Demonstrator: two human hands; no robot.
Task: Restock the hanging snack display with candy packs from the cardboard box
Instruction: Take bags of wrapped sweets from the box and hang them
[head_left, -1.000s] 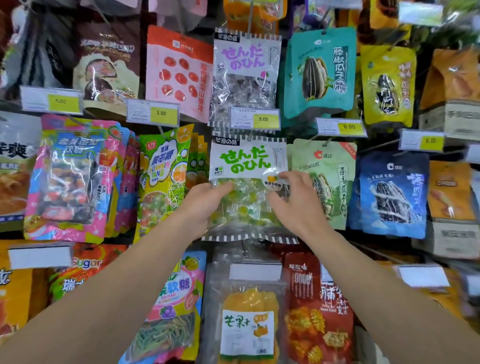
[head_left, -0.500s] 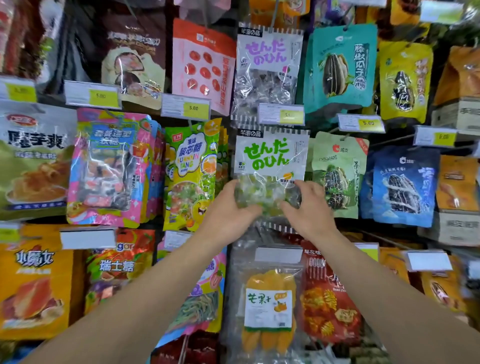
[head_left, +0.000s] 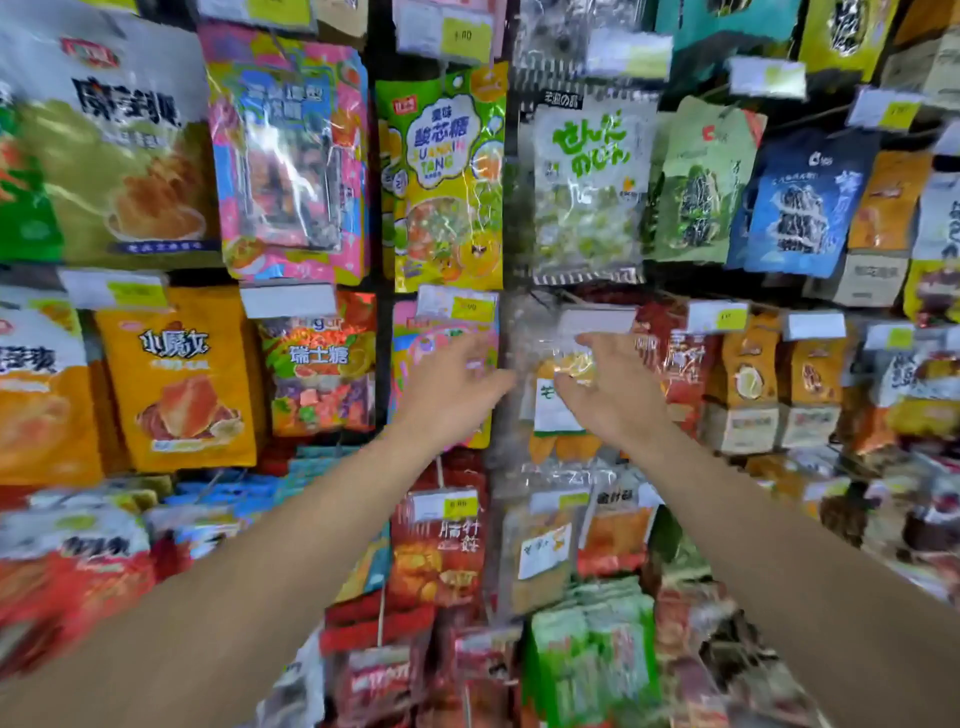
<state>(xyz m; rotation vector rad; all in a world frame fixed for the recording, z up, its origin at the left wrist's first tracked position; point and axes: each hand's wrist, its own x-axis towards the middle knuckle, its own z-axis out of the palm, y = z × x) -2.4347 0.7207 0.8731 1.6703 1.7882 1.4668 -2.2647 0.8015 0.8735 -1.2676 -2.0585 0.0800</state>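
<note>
**Hands off the hung candy pack**

Candy pack with green lettering hung on the snack display, upper middle, between a green-and-yellow sweets bag and a green seed pouch. Left hand and right hand raised side by side below that pack, apart from it, fingers spread and loose, each grip open and holding nothing. Both blurred, in front of a clear pouch of yellow dried fruit one row down. Could not tell whether fingertips touched that pouch. Price tags clipped along the hooks. Cardboard box out of view.
</note>
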